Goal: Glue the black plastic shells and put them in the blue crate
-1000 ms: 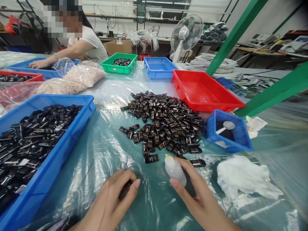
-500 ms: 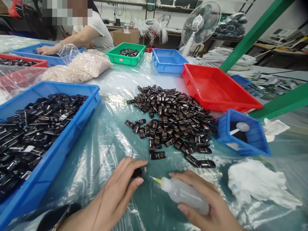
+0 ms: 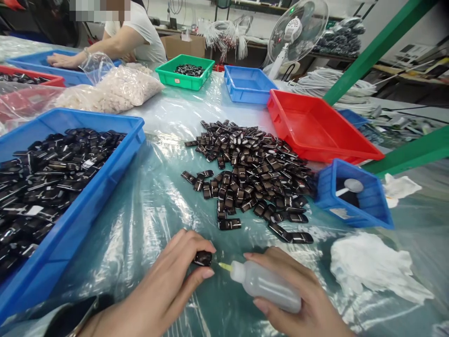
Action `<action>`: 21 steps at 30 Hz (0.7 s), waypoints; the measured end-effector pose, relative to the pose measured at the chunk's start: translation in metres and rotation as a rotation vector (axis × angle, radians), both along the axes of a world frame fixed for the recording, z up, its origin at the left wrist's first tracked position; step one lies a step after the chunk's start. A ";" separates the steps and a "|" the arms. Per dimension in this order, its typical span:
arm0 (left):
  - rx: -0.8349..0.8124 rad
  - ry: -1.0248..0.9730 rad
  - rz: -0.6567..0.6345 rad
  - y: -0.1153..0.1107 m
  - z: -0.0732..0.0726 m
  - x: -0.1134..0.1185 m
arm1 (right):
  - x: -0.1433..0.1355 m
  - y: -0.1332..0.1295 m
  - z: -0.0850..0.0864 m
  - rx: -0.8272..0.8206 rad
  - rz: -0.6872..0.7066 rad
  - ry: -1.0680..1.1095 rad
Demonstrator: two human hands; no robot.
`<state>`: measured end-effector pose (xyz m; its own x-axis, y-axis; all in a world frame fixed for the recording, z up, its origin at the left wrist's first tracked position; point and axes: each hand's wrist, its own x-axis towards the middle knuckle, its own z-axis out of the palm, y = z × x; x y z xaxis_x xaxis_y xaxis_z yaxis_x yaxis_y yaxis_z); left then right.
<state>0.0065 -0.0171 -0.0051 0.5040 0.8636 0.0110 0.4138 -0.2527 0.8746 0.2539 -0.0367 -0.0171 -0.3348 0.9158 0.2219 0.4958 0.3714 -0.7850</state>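
My left hand (image 3: 168,278) pinches a small glossy black plastic piece (image 3: 202,258) between thumb and fingers, its near end facing right. My right hand (image 3: 305,290) is wrapped round a translucent squeeze bottle (image 3: 268,284), tilted so that it points left. Its yellow-based needle tip (image 3: 225,266) reaches up to the right end of the piece; whether the thin needle touches it I cannot tell. Beyond both hands lies a loose pile of similar black pieces (image 3: 242,187), several of them strewn along its near edge.
A blue tray (image 3: 131,124) full of black pieces stands at left. Right of the pile are a red tray (image 3: 315,121), a small blue bin (image 3: 372,213) holding a white scoop-like item, and a crumpled white cloth (image 3: 372,267). A co-worker's hand (image 3: 63,61) is in a far tray.
The black piece has turned up and shows more between my left fingers. My right hand has brought the bottle slightly left and down, its needle tip closer to the piece.
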 end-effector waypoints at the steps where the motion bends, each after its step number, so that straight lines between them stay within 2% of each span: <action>1: 0.009 0.002 -0.005 0.000 0.000 0.000 | 0.000 0.000 -0.001 0.001 0.005 0.002; 9: 0.064 0.017 -0.081 0.001 0.004 -0.001 | 0.003 -0.001 -0.004 -0.005 0.043 -0.010; 15: 0.048 0.110 -0.161 0.003 0.010 -0.002 | 0.004 0.001 -0.002 0.026 0.055 -0.052; 21: 0.075 0.033 -0.158 0.002 0.003 -0.002 | 0.003 0.005 0.003 0.080 0.112 -0.099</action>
<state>0.0042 -0.0155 -0.0020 0.6342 0.7713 0.0536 0.3920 -0.3805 0.8376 0.2573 -0.0314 -0.0140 -0.4577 0.8522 0.2534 0.5208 0.4880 -0.7004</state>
